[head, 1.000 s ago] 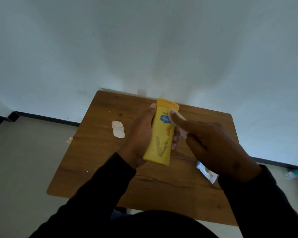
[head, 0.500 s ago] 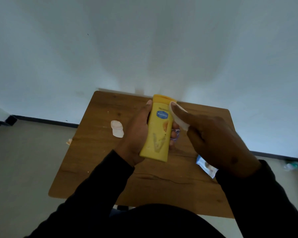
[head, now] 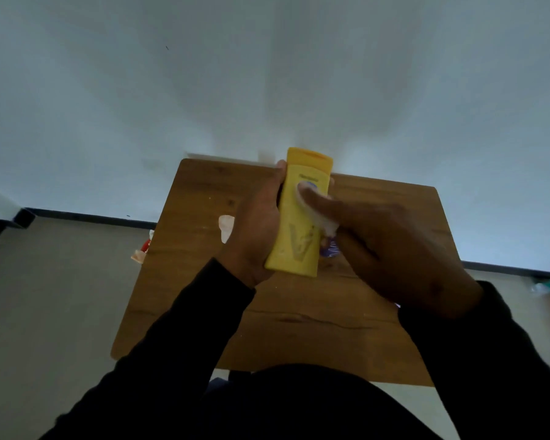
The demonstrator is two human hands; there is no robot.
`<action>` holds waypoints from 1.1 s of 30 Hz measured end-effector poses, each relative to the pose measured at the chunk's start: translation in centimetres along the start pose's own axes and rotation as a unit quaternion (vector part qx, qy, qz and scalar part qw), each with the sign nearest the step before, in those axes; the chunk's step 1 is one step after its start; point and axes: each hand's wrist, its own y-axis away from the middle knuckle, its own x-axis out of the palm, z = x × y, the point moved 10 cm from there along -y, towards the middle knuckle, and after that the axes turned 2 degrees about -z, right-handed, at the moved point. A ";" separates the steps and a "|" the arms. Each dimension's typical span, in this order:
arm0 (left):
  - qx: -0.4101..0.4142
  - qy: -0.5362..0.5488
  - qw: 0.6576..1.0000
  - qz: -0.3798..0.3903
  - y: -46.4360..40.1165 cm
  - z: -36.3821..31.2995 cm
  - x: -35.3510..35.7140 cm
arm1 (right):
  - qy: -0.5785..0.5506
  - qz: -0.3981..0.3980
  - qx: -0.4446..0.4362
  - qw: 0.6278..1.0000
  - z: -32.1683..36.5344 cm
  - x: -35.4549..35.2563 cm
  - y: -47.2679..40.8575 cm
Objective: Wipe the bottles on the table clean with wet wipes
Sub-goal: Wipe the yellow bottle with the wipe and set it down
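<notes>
My left hand [head: 254,227] grips a yellow lotion bottle [head: 296,236] from its left side and holds it upright above the wooden table [head: 299,331]. With my right hand [head: 391,249] I hold a white wet wipe [head: 321,217] and press it with a finger against the bottle's front, over its blue label near the top. A purple-and-white object [head: 330,248] shows just behind the bottle's lower right edge, mostly hidden by my right hand.
A small white piece [head: 226,226] lies on the table left of my left hand. Red and pale scraps [head: 142,250] sit on the floor at the table's left edge. A wall rises right behind the table. Litter [head: 546,284] lies on the floor at the far right.
The bottle has risen and moved away from me toward the table's far edge. My right finger with the wipe has slid from the bottle's right side onto its front label.
</notes>
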 end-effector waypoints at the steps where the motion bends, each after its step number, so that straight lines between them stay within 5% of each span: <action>1: -0.002 -0.003 1.000 0.007 -0.1 -0.1 0.0 | 0.015 -0.027 0.022 0.999 -0.6 -0.6 -0.3; 6: -0.010 -0.009 1.000 0.008 -0.1 -0.8 -0.2 | -0.016 0.030 -0.004 0.999 1.3 0.9 -0.5; 10: 0.009 -0.008 1.000 0.005 -0.5 -1.4 -0.4 | 0.029 -0.029 0.032 0.999 0.0 -0.9 -1.3; 14: 0.000 -0.011 1.000 0.001 -0.3 -1.1 0.0 | 0.044 0.032 -0.004 0.999 1.6 0.5 -1.0; 18: 0.017 -0.010 1.000 0.007 -0.2 -1.2 0.5 | 0.066 -0.029 0.011 0.997 0.8 -1.6 -1.3; 21: 0.015 -0.011 1.000 0.003 0.2 -1.3 0.7 | 0.051 0.040 -0.020 0.998 2.4 0.3 -0.3; 25: 0.013 -0.006 1.000 0.012 0.4 -1.2 1.1 | 0.059 -0.065 0.030 0.996 0.6 -2.3 -0.6; 29: 0.011 -0.007 1.000 0.021 0.7 -1.1 1.6 | 0.012 0.039 -0.002 0.999 1.8 0.1 0.5; 33: 0.001 -0.005 1.000 0.025 0.7 -0.7 1.7 | 0.040 -0.066 0.055 0.995 -0.3 -2.0 0.0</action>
